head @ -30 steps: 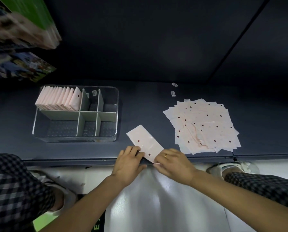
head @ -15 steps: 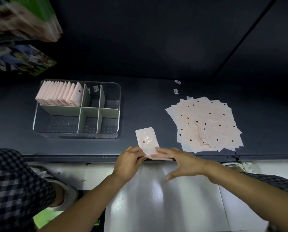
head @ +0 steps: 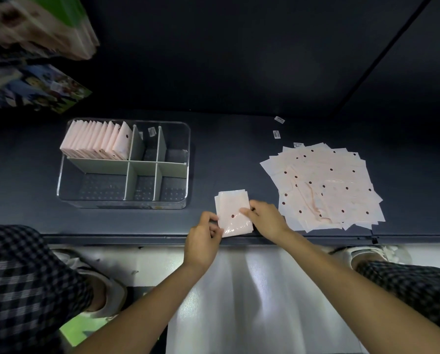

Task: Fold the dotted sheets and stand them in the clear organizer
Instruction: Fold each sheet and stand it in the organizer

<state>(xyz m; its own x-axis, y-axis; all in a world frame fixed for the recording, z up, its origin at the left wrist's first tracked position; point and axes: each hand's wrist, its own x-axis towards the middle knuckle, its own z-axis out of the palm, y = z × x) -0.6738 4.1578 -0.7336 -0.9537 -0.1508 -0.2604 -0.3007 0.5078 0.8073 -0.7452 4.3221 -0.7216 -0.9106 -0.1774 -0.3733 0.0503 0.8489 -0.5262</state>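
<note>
A folded pink dotted sheet [head: 233, 213] lies on the dark shelf [head: 213, 154] near its front edge. My left hand [head: 203, 238] pinches its lower left corner. My right hand [head: 265, 219] holds its right edge, fingertips on top of the sheet. To the right, a loose pile of unfolded dotted sheets [head: 323, 186] is spread flat. The clear organizer [head: 123, 203] stands at the left; several folded sheets [head: 97, 141] stand upright in its back-left compartment.
The organizer's other compartments, split by pale green dividers [head: 129, 167], hold no sheets. Small white labels [head: 277, 134] lie behind the pile. Colourful packages [head: 35, 47] hang at the upper left. My checked trouser legs and shoes flank a white floor below the shelf.
The long half-folded strip has been folded again into a smaller rectangle. My right hand moved up from the shelf edge onto the sheet's right side; my left hand now pinches its corner.
</note>
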